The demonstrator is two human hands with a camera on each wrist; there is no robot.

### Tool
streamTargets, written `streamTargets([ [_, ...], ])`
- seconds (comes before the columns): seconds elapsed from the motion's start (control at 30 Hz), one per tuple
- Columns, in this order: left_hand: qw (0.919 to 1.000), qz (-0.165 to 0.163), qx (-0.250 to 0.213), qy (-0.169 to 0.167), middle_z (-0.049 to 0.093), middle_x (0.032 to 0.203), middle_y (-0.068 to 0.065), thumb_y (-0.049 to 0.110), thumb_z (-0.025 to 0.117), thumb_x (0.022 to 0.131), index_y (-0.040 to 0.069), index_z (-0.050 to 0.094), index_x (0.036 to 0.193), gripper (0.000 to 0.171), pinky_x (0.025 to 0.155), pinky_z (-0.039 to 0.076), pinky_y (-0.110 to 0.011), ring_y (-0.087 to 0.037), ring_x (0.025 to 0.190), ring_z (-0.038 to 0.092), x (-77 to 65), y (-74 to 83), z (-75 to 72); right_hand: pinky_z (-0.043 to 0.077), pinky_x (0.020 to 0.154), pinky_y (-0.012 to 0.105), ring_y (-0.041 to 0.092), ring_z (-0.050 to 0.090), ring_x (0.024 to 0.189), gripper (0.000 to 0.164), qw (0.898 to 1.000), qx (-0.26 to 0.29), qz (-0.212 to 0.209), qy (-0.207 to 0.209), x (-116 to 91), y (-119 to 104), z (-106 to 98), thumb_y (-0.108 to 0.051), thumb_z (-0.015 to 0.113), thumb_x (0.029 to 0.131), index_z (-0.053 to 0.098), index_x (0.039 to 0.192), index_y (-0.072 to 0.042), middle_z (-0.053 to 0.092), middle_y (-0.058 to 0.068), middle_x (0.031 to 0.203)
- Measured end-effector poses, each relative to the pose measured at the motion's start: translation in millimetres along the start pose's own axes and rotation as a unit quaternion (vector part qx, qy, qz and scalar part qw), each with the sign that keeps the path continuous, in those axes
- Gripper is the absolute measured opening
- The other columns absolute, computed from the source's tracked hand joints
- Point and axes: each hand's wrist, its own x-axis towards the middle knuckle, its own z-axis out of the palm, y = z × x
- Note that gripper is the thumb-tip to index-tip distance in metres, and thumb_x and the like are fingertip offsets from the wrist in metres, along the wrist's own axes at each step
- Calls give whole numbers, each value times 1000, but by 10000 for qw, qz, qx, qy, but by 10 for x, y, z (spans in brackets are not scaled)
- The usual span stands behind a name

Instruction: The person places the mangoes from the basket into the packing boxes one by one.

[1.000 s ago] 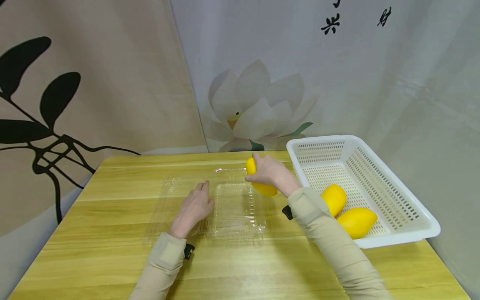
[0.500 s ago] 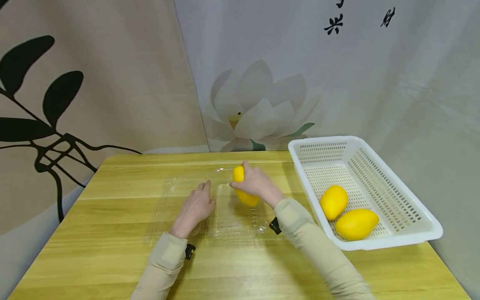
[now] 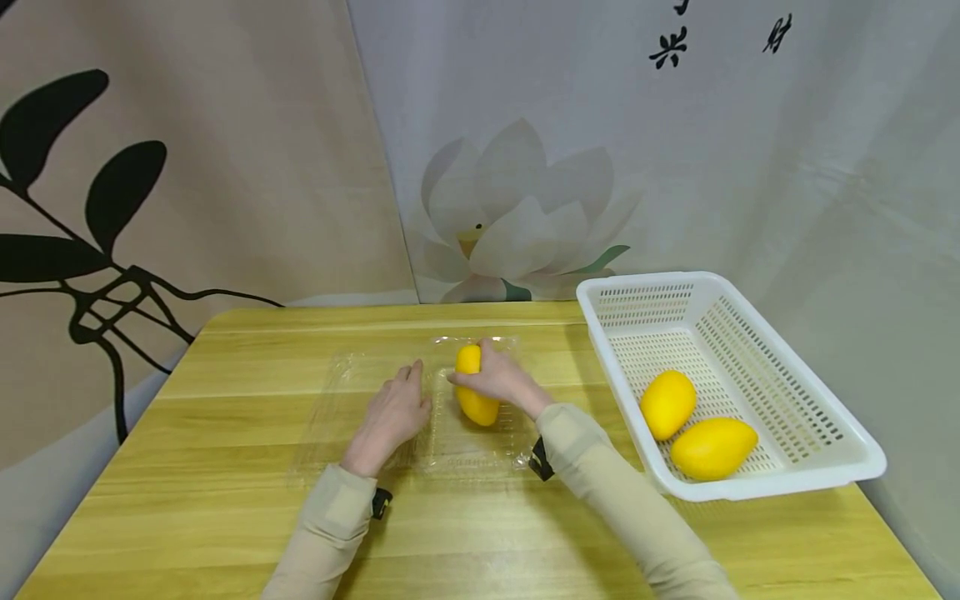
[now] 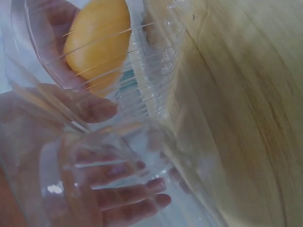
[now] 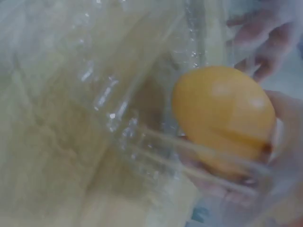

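My right hand (image 3: 506,380) grips a yellow mango (image 3: 477,406), thumb on its near left side and fingers around the far side. It is inside the outline of a clear plastic clamshell box (image 3: 444,459), over the right half. The left half, the lid (image 3: 322,442), lies folded out flat on the table. My left hand (image 3: 390,414) rests with extended fingers along the middle, where the halves join. Through clear plastic, the left wrist view shows the mango (image 4: 98,45) and the left hand's spread fingers (image 4: 130,196). In the right wrist view the mango (image 5: 222,111) sits just behind the box wall.
A white slotted plastic basket (image 3: 828,477) stands at the right of the wooden table (image 3: 187,500), with two more mangoes (image 3: 667,405) lying at its near left. A printed curtain (image 3: 510,208) hangs right behind the table's back edge.
My right hand has carried the mango left and down, from the box's back right edge into its right half. The left hand has stayed in place.
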Motion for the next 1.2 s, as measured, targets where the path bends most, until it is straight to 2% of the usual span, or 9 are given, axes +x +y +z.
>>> streamTargets([
  [0.17, 10000, -3, 37, -8, 39, 143, -32, 17, 52, 93, -6, 24, 147, 65, 61, 55, -38, -41, 102, 59, -10, 3, 1, 54, 73, 31, 22, 61, 86, 86, 9999, 106, -80, 2, 28, 10, 53, -51, 62, 85, 25, 147, -3, 62, 14, 109],
  [0.3, 10000, -15, 83, 6, 39, 143, -31, 17, 52, 93, -5, 24, 147, 65, 59, 55, -37, -42, 106, 58, -9, -2, 12, 52, 72, 30, 21, 60, 85, 87, 9997, -34, -196, -112, 29, -5, 76, -56, 57, 87, 23, 147, -3, 62, 15, 110],
  [0.4, 10000, 0, 95, 8, 40, 143, -31, 17, 53, 93, -6, 23, 147, 66, 66, 56, -42, -44, 110, 56, -5, -5, 19, 52, 72, 31, 22, 61, 84, 81, 9991, -39, -355, -213, 44, -6, 97, -53, 53, 91, 23, 147, -3, 62, 18, 111],
  [0.53, 10000, -8, 77, 17, 40, 143, -30, 18, 54, 93, -6, 23, 147, 67, 82, 55, -51, -45, 115, 54, -3, -7, 22, 54, 80, 37, 27, 64, 90, 66, 9984, 35, -514, -241, 76, 12, 120, -45, 48, 96, 29, 143, -3, 62, 23, 116],
  [0.63, 10000, -28, 56, 28, 40, 143, -30, 19, 54, 93, -5, 23, 148, 67, 83, 55, -52, -46, 116, 54, -3, -12, 22, 52, 91, 42, 30, 63, 102, 61, 9979, -119, -590, -224, 93, 19, 114, -43, 46, 97, 32, 142, -4, 60, 25, 124],
  [0.73, 10000, 24, 55, 66, 40, 142, -31, 18, 55, 92, -6, 23, 147, 68, 77, 56, -48, -46, 112, 55, -7, -24, 23, 48, 99, 45, 32, 59, 114, 60, 9971, -300, -667, -219, 96, 10, 86, -42, 46, 98, 34, 141, -3, 55, 25, 132],
  [0.93, 9998, 149, 76, 137, 41, 141, -33, 15, 56, 91, -6, 24, 147, 68, 68, 56, -41, -43, 105, 58, -18, -46, 23, 46, 103, 47, 33, 56, 119, 56, 9932, -831, -777, -245, 66, -33, -17, -40, 44, 99, 37, 141, -5, 54, 21, 136],
  [1.03, 9998, 145, 62, 130, 41, 141, -32, 15, 55, 91, -5, 24, 147, 68, 69, 56, -41, -42, 105, 58, -20, -56, 25, 44, 106, 47, 34, 53, 124, 55, 9888, -1199, -861, -210, 44, -69, -98, -40, 44, 99, 40, 141, -5, 52, 19, 139],
  [1.2, 9997, 157, 35, 189, 41, 141, -32, 16, 54, 92, -4, 25, 148, 66, 66, 55, -39, -39, 101, 59, -25, -69, 39, 46, 103, 47, 35, 54, 122, 54, 9814, -1630, -1010, -52, 0, -138, -254, -40, 46, 98, 42, 140, -6, 46, 20, 143],
])
